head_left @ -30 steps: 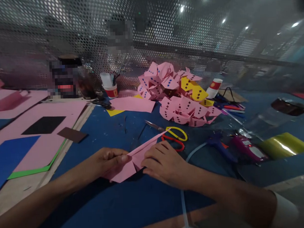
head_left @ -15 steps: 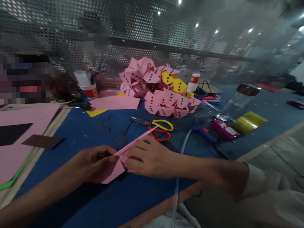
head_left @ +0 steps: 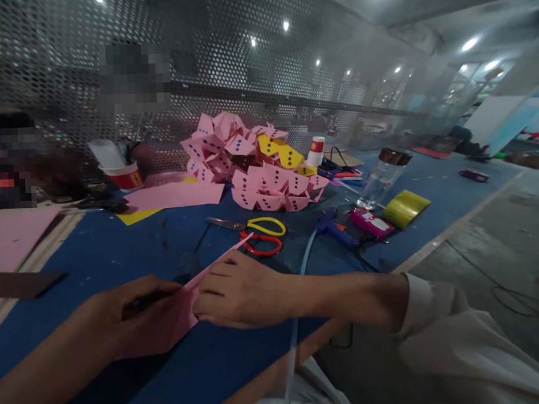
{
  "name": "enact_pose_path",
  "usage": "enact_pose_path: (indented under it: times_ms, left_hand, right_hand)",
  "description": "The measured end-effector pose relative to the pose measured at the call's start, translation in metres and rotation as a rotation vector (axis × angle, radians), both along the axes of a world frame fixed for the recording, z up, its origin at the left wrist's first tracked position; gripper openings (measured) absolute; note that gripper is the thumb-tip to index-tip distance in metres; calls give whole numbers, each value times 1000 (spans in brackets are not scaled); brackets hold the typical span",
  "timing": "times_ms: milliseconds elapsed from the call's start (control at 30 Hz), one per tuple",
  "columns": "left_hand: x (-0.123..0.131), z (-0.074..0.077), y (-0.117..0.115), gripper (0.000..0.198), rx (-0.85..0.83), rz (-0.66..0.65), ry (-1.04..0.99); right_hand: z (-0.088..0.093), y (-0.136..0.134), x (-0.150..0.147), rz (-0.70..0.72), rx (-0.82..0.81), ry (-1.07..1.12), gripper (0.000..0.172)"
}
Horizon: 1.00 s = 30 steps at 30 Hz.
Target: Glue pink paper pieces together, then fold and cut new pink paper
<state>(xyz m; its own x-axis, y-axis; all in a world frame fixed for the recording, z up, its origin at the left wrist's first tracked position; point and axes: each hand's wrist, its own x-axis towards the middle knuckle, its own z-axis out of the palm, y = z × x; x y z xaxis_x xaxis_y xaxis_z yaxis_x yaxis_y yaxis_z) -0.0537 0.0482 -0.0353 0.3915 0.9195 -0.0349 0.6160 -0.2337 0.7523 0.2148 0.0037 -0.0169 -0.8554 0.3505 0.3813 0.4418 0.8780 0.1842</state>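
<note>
Both of my hands press on a folded pink paper sheet [head_left: 184, 299] lying on the blue mat [head_left: 121, 254]. My left hand [head_left: 132, 316] is closed over its left part, fingers curled on the paper. My right hand [head_left: 241, 291] lies on its right part with fingers bent, pinching the fold. One pointed corner of the paper sticks up toward the scissors [head_left: 257, 229], which have yellow and red handles and lie just beyond my right hand.
A heap of folded pink and yellow paper pieces [head_left: 255, 167] with dots stands at the back. Flat pink sheets [head_left: 176, 194], a red-rimmed cup [head_left: 122, 172], a glue bottle [head_left: 315, 151], a blue glue gun [head_left: 335, 229], a glass jar [head_left: 383, 177] and a yellow roll [head_left: 404, 208] lie around. A perforated metal screen [head_left: 229, 68] closes the back.
The view has swung to the right and the hands now sit lower left in the picture. Both hands keep hold of the pink paper, with the fold pinched tighter between them.
</note>
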Motion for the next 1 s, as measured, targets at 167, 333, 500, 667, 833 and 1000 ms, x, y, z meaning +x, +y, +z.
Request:
enact_pose_path:
  times_ms: [167,333,500,667,833,1000]
  left_hand:
    - [12,11,-14,29,27,5,64]
    - [17,20,-19,23,69,-67,44]
    - [14,11,-20,26,17,-46,16]
    - [16,14,-22,24,-38,-42,-48]
    - [18,17,-20,23,1,-71,-16]
    - [22,21,-21,33,133,-95,4]
  right_hand:
    - [1,-2,2,-2,-15,12,25]
    - [-4,-4,1,-44,-118,95,21]
    - [-4,-7,0,-77,-269,173,16]
    - [-1,-9,-1,-126,-371,233,12]
    - [1,-10,-3,-174,-456,288,8]
    - [1,-12,-5,-221,-509,347,7]
